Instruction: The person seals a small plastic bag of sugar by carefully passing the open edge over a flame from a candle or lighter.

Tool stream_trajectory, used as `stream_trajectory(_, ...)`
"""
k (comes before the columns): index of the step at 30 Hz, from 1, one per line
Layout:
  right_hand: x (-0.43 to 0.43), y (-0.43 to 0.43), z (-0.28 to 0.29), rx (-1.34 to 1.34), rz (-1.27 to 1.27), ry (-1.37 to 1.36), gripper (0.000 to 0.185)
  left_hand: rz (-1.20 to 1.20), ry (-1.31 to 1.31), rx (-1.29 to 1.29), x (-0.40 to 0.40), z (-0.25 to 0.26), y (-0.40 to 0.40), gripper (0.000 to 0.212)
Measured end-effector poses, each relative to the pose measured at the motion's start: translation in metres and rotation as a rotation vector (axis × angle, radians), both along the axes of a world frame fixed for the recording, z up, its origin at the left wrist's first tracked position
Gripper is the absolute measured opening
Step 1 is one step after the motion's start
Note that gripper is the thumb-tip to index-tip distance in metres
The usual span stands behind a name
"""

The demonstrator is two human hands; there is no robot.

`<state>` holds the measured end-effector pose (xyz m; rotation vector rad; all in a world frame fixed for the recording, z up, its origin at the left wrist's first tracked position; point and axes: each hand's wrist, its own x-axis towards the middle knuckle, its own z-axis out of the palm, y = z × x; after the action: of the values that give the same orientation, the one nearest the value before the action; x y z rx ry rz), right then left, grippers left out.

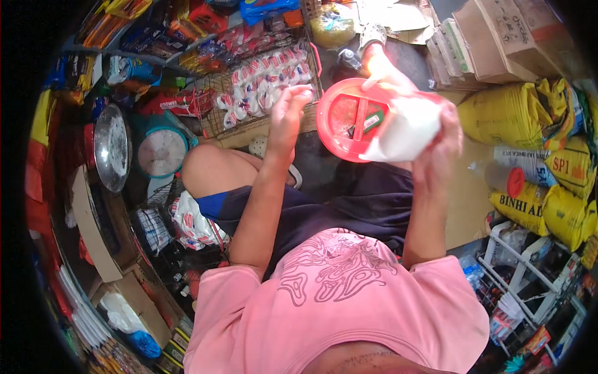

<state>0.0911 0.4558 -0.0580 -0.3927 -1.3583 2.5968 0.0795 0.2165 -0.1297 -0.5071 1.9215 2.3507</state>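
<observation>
My left hand (288,112) is raised to the left of a red round plastic lid (327,122), apart from it, its fingers partly curled and nothing visible in them. The lid has a bar across its recessed middle. A small green item with a white printed label (372,122) shows beside that bar. My right hand (447,127) is blurred and grips a white bag or sheet (411,126) from its right side. This white piece covers the lid's right part, so whatever is beneath the lid is hidden.
A wire basket (208,126) of small white packets stands ahead on the left. Nearby are a round metal pan (112,147) and a turquoise-rimmed scale (163,152). Yellow sacks (502,114), cardboard boxes (490,42) and a clear jar with a red lid (515,181) line the right.
</observation>
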Motion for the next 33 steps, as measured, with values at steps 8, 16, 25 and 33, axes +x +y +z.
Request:
stream_trajectory(8, 0.017, 0.05, -0.022, 0.053, 0.147, -0.005, 0.02, -0.029, 0.139, -0.429, 0.009, -0.042, 0.025, 0.033)
stream_trajectory(16, 0.022, 0.028, -0.031, 0.039, 0.208, -0.046, 0.014, -0.002, 0.114, -0.372, 0.021, -0.039, 0.026, 0.033)
stream_trajectory(25, 0.011, -0.008, -0.012, 0.228, 0.345, -0.021, 0.007, 0.16, 0.27, -0.27, 0.037, 0.01, 0.027, 0.038)
stream_trajectory(33, -0.012, -0.042, 0.0, 0.249, 0.319, -0.065, 0.011, 0.044, 0.211, 0.374, 0.031, 0.066, 0.038, 0.02)
